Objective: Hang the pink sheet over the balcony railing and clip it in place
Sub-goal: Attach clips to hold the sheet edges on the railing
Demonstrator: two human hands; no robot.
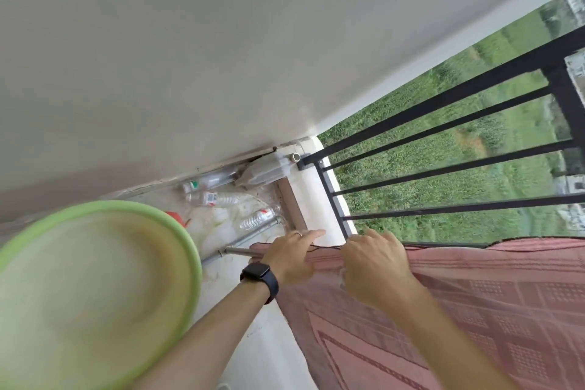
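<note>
The pink patterned sheet (493, 304) hangs along the black balcony railing (449, 136) and fills the lower right of the tilted head view. My left hand (292, 258), with a black watch on its wrist, grips the sheet's left edge, forefinger stretched out toward the ledge. My right hand (375, 263) is closed on the sheet's upper hem next to a railing bar. No clip shows in either hand.
A large green basin (186, 231) sits at the lower left. Several plastic bottles (215, 198) and a metal pipe (250, 236) lie on the balcony floor in the corner by the white wall (190, 57). Grass lies far below beyond the bars.
</note>
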